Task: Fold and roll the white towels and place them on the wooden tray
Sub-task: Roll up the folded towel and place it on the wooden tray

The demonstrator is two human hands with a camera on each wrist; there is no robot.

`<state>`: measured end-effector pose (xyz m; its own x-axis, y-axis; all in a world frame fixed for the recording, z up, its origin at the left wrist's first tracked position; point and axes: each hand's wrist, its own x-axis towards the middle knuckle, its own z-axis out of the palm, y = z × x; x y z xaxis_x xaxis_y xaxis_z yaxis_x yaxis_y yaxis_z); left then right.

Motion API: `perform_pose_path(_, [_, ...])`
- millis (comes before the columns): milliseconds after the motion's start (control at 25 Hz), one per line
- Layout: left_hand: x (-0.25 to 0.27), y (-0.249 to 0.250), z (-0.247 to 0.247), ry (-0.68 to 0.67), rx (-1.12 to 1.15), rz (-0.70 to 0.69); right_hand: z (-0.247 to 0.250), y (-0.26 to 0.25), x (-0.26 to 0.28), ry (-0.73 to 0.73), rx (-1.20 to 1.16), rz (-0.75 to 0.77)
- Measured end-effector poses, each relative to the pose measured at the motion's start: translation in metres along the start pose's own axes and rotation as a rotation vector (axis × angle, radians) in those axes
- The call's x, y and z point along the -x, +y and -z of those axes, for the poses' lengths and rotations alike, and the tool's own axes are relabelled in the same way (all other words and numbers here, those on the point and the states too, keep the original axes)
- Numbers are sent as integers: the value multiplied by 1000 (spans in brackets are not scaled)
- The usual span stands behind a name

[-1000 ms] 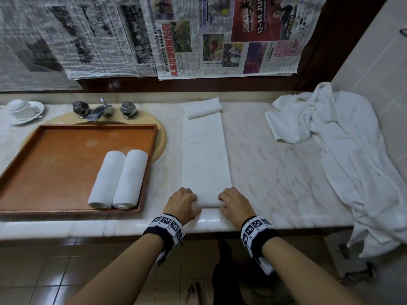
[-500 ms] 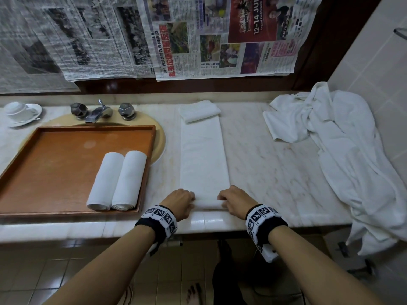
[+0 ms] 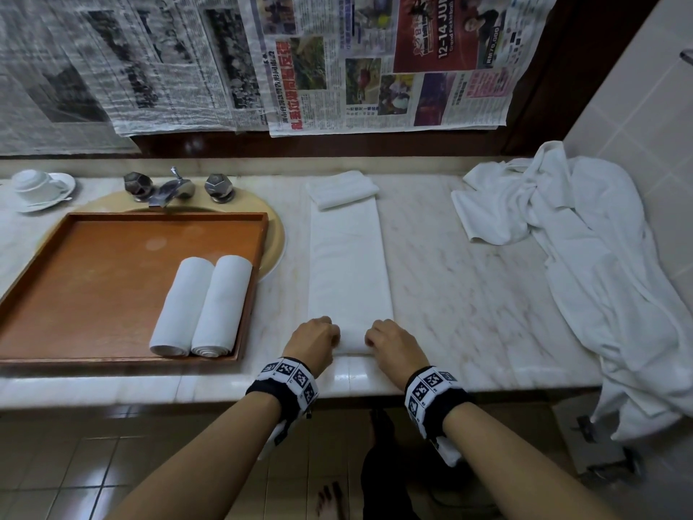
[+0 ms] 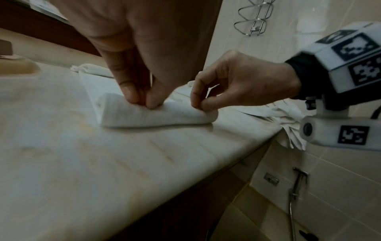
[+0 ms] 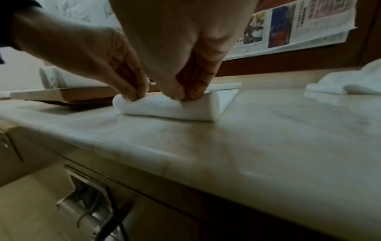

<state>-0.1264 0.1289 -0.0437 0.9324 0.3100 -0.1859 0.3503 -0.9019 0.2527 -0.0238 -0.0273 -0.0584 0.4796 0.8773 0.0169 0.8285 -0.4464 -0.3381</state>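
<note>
A white towel [image 3: 347,264] folded into a long strip lies on the marble counter [image 3: 468,294], running away from me. Its near end is turned into a small roll [image 4: 152,115] [image 5: 164,108]. My left hand [image 3: 315,339] pinches the roll's left end and my right hand [image 3: 390,341] pinches its right end, fingers curled on the cloth. The wooden tray [image 3: 93,272] sits to the left and holds two rolled white towels [image 3: 202,305] side by side near its right rim.
A small folded towel [image 3: 343,189] lies at the strip's far end. A heap of loose white towels [image 3: 585,249] covers the counter's right side and hangs over the edge. Behind the tray are a tap [image 3: 170,189] and a cup on a saucer [image 3: 39,185].
Both hands have turned the near end of the strip over into a small roll and shifted slightly forward with it; the flat part is a little shorter.
</note>
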Motion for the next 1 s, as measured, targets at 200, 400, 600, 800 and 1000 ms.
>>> perform_pose_path(200, [6,3,-8,36,29,15,-1,-2,1,-1,-39,-27])
perform_pose_path(400, [-2,6,-5,30,-121,11,4,1,-13,-86,23,-15])
perform_pose_path(600, [3,-1,-3,-42,-276,-101,22,5,-20,-311,109,12])
perform_pose_path(800, [6,-13,4,-137,-133,-145,33,9,-14,-385,-151,-136])
perform_pose_path(1000, [-2,-11,8,-108,-26,-44,24,3,-21,-232,2,-102])
